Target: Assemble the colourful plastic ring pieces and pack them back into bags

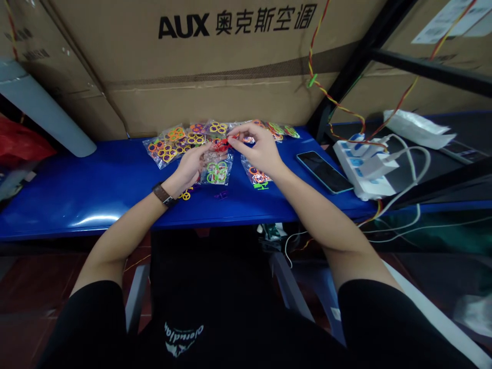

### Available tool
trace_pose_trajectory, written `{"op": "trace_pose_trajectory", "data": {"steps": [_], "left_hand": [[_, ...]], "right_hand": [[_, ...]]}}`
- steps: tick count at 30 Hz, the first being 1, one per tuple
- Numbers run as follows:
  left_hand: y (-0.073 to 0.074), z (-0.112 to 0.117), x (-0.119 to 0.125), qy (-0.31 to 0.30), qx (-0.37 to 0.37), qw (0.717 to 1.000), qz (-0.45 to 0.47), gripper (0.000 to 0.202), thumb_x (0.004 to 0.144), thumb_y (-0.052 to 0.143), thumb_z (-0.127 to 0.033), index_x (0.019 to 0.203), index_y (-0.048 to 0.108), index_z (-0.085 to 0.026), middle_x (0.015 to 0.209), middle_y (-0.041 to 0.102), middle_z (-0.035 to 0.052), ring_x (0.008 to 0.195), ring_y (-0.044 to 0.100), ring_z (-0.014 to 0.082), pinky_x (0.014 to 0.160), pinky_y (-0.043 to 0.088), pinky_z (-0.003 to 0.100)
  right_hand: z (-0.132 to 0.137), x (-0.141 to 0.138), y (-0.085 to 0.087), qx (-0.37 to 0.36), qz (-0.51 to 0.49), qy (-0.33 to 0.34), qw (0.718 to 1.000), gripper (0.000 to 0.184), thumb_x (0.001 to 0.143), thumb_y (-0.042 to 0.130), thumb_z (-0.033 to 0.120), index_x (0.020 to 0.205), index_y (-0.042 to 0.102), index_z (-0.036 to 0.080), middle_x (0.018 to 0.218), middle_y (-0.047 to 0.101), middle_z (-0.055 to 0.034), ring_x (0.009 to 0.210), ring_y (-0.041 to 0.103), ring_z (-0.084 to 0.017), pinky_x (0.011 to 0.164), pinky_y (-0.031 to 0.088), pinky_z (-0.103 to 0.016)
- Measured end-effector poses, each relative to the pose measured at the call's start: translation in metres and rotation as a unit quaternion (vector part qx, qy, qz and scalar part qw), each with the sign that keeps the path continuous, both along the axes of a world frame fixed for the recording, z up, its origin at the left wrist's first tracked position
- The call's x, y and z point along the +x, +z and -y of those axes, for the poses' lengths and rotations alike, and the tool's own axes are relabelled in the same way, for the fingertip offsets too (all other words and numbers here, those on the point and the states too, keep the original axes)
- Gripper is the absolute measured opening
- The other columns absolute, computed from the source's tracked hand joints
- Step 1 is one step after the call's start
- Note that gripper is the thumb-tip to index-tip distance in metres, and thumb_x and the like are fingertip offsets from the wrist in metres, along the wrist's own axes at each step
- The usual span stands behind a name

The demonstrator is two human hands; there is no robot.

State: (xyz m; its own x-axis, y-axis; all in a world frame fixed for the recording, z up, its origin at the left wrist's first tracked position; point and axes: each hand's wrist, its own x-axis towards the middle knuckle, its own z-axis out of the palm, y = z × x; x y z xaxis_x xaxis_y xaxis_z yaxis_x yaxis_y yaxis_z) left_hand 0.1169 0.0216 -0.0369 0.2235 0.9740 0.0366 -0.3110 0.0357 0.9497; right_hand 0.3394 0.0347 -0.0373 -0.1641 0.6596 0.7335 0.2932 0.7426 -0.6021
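Over the blue table, my left hand (191, 166) and my right hand (261, 148) come close together around a small red plastic piece (221, 145). Fingertips of both hands pinch it; its exact shape is too small to make out. Just beneath lies a clear bag with light green ring-shaped parts (217, 173). Under my right wrist is another bag with orange parts (254, 173), a loose green plastic piece (261, 186) beside it. A yellow wheel-like piece (186, 195) lies by my left wrist, and a small purple piece (221, 195) near the front edge.
Several clear bags of coloured ring parts (167, 152) line the back of the blue table (84, 189), against a large cardboard box (215, 102). To the right lie a phone (325, 172) and a power strip (365, 177) with white cables. A grey tube (46, 107) leans at left.
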Motion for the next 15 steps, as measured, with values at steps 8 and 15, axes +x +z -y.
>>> {"op": "trace_pose_trajectory", "data": {"steps": [8,15], "left_hand": [[-0.007,-0.003,0.002,0.006,0.056,0.997,-0.049,0.024,0.108,0.07,-0.035,0.099,0.085,-0.019,0.108,0.092,0.007,0.127,0.085,0.0294,0.12,0.064,0.051],[-0.013,-0.005,0.001,0.073,0.095,0.986,-0.112,0.028,0.11,0.069,-0.037,0.094,0.083,-0.019,0.093,0.087,0.0063,0.108,0.086,0.0256,0.104,0.069,0.043]], "right_hand": [[-0.01,-0.007,-0.005,-0.046,-0.019,0.052,0.997,0.042,0.096,0.085,0.067,0.111,0.082,0.028,0.111,0.086,-0.0037,0.096,0.074,-0.022,0.091,0.06,-0.043],[0.009,-0.011,0.001,0.012,0.068,0.012,0.998,0.041,0.107,0.073,0.071,0.115,0.085,0.032,0.121,0.088,-0.0038,0.116,0.076,-0.029,0.11,0.058,-0.054]]}}
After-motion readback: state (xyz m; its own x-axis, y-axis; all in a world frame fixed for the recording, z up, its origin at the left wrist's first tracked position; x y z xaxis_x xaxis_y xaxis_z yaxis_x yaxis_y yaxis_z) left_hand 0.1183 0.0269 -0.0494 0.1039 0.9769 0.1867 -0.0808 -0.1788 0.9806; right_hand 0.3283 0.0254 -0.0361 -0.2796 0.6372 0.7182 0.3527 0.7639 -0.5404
